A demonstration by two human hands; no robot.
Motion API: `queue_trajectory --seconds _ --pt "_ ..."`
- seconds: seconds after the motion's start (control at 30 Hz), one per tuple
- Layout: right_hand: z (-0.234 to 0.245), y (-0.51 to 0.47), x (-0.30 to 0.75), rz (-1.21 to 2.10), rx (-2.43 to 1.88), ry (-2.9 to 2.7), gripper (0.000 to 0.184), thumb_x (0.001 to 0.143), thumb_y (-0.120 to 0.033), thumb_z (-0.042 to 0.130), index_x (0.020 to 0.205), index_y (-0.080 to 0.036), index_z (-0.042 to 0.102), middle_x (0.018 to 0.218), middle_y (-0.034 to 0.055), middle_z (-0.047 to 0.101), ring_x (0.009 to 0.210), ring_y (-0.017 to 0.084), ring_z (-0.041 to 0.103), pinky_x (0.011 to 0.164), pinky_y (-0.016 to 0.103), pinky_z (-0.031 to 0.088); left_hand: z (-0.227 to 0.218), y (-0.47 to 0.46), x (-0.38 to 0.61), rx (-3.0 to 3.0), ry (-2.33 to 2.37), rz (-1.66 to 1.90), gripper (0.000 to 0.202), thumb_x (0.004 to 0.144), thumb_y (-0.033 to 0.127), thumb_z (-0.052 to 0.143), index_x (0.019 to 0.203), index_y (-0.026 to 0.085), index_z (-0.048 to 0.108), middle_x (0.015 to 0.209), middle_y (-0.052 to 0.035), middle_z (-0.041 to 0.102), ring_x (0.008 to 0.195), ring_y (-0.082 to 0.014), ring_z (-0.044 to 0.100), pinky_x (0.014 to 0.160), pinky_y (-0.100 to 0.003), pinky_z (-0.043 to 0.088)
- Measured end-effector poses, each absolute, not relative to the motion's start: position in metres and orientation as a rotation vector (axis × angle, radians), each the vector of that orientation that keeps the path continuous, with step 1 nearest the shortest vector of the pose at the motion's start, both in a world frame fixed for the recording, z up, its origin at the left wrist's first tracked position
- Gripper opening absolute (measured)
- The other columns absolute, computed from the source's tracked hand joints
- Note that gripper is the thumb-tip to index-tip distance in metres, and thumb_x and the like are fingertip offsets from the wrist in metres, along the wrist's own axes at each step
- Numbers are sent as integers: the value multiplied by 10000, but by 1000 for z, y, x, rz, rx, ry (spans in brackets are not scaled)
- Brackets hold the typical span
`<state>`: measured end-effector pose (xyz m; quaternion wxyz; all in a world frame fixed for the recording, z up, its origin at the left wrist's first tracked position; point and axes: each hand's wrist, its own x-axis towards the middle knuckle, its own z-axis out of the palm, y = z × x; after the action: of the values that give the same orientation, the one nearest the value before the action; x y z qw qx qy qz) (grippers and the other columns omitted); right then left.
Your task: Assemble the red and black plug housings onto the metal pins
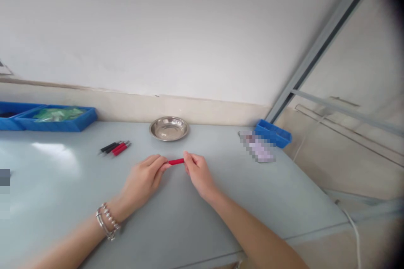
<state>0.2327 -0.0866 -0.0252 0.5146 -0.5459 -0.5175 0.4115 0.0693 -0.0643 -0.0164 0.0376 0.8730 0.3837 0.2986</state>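
Head view takes in, largest first, a pale grey worktop [221, 201] that runs from a cream wall at the back to an edge near the bottom of the frame.

At the far left, against the wall, lie two blue trays [47, 117] side by side; the nearer one holds something green and crumpled, too blurred to tell further. A smaller blue bin [274, 133] sits at the far right corner of the worktop, with a blurred patch just in front of it.

A round metal bowl [169, 128] stands near the back edge, about midway along and well apart from the trays.

Two forearms reach in from the bottom of the frame. The left hand [143, 178] has beaded and metal bracelets [107, 220] at its wrist; the right hand [197, 172] is bare. Both hover low over the middle of the worktop, in front of the bowl.

Left of the bowl and nearer the person, a small cluster of black and red pins [115, 148] lies on the surface, close together, with their metal tips pointing towards the back right.

Between the two hands is a short red sleeve [176, 161], held level. The left hand's fingertips are pinched on its left end and the right hand's fingertips are pinched on its right end, so both hands are closed on it. Whether it touches the worktop cannot be told.
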Motion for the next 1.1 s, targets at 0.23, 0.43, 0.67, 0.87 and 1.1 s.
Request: queue_trajectory --seconds 0.23,0.43,0.67,0.87,1.1 --pt "-19 -92 231 824 -1328 -1376 393 849 -469 358 574 -220 229 534 -52 251 526 103 245 499 260 221 -17 -65 71 2490 1239 844 386 908 416 264 653 196 453 584 13 516 511 -115 461 525 -234 376" --pt "-16 -89 237 735 -1289 -1526 293 860 -398 356 630 -221 315 574 -48 350 552 112 339 545 252 267 -10 -67 75 2346 1269 782 421 899 467 238 593 206 366 510 31 442 480 -122 416 504 -246 358" --pt "-14 -87 244 1003 -1277 -1457 345 831 -487 420 627 -217 354 523 -65 357 504 98 346 513 241 290 -11 -64 72 2438 1227 842 372 897 436 278 692 200 479 610 13 534 537 -122 487 542 -240 392" --pt "-10 -87 247 1060 -1233 -1466 377 842 -473 411 588 -212 316 528 -65 338 499 85 313 501 235 276 -10 -64 71 2527 1206 844 354 900 416 292 725 200 511 652 0 566 566 -122 516 544 -227 400" --pt "-14 -83 253 1167 -1138 -1471 217 807 -411 494 728 -217 436 561 -65 445 529 95 428 518 225 340 -13 -61 69 2543 1219 864 364 900 415 297 699 198 509 632 3 557 547 -119 509 533 -226 395"
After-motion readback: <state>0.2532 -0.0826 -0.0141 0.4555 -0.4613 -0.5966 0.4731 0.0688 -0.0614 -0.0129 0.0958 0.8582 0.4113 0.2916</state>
